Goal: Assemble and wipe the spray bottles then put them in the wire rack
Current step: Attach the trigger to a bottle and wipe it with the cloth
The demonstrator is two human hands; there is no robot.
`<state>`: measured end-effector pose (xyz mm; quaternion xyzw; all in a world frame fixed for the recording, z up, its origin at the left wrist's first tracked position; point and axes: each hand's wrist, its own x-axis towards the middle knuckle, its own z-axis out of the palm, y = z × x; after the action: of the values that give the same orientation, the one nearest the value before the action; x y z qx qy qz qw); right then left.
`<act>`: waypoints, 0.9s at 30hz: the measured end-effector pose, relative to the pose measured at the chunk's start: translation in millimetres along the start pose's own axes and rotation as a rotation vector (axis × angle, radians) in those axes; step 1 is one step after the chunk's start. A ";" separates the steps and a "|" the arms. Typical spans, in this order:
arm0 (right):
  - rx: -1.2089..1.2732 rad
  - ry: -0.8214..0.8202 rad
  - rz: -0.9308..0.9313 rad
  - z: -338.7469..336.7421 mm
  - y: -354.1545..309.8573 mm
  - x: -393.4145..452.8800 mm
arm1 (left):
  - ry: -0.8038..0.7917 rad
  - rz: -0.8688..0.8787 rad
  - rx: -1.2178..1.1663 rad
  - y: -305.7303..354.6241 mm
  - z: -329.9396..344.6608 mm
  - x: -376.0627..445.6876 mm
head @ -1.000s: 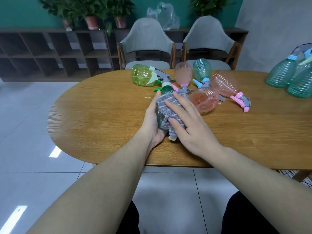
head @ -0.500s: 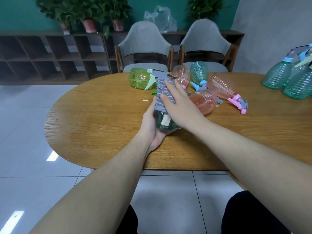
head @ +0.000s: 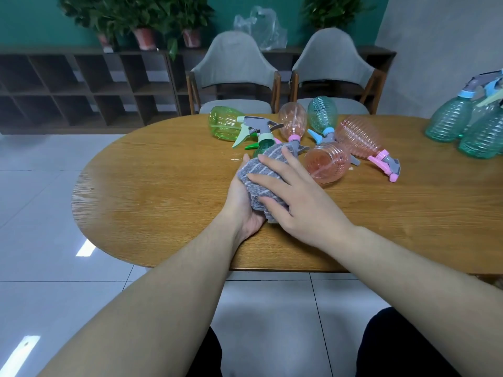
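Green spray bottle (head: 261,147) mostly hidden under grey cloth (head: 258,172); left fingers unseen, right fingers (head: 269,165) flat.

Left hand (head: 246,202) cupped palm-up — right hand (head: 302,202) laid across it, fingers (head: 268,161) spread.

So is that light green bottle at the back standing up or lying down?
Lying down. The light green bottle rests on its side on the table, its trigger head pointing right toward the pink bottles.

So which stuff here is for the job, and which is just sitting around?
For the job: green bottle being wiped, grey cloth, left hand, right hand, pink bottles, teal bottles.

Just around: chairs, potted plants, shelves, plastic bag.
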<state>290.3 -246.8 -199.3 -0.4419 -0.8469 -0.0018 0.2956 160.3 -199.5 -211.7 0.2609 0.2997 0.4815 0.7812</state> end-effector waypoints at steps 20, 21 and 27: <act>0.235 0.000 0.326 -14.6 -1.0 39.4 | -0.072 0.081 0.081 -2.7 -1.5 -1.7; 0.273 0.013 0.365 -16.3 -0.8 43.9 | -0.079 0.077 0.086 -2.7 -1.0 -2.3; 0.195 -0.057 0.423 -12.0 -6.5 49.0 | -0.064 0.068 0.047 -1.5 -4.0 0.4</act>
<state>270.1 -217.3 -163.0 -0.5788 -0.7396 0.1545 0.3066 158.5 -199.3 -215.6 0.3044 0.2769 0.4921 0.7671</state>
